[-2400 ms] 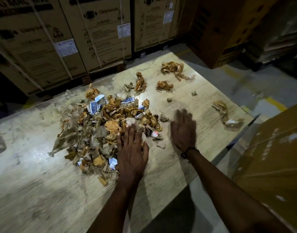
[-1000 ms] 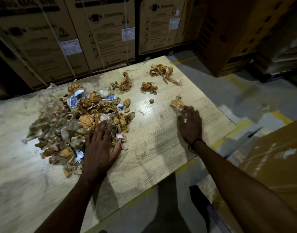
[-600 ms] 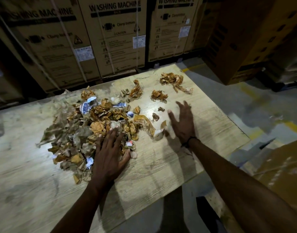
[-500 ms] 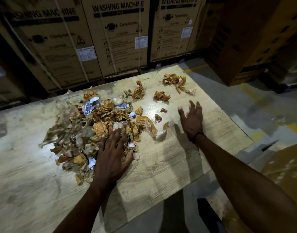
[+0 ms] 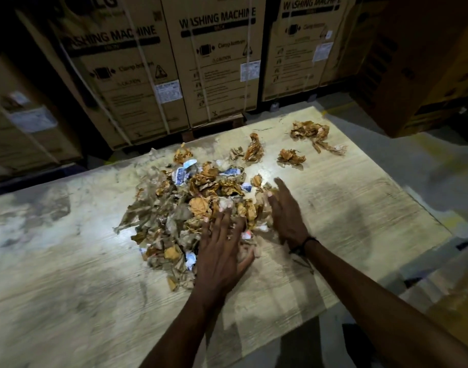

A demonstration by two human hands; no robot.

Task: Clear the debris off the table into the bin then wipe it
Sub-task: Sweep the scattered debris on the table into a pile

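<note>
A heap of crumpled brown paper, dry leaf-like scraps and blue-white wrappers (image 5: pixel 190 208) lies in the middle of the pale wooden table (image 5: pixel 68 274). My left hand (image 5: pixel 219 251) lies flat on the heap's near right part, fingers straight. My right hand (image 5: pixel 285 213), with a dark wristband, presses edge-on against the heap's right side, fingers straight. Three loose clumps sit apart toward the far right: one (image 5: pixel 254 150), a smaller one (image 5: pixel 291 157) and a long one (image 5: pixel 315 135) by the corner. No bin is in view.
Tall washing-machine cartons (image 5: pixel 214 62) stand close behind the table's far edge. Darker stacked boxes (image 5: pixel 423 62) rise at the far right. Grey floor with a yellow line (image 5: pixel 439 160) runs along the table's right edge; a cardboard piece (image 5: pixel 461 296) lies low right.
My right hand swept leftward across the table, pushing stray scraps into the heap's right side. My left hand stayed flat on the heap. The view tilted up toward the cartons.
</note>
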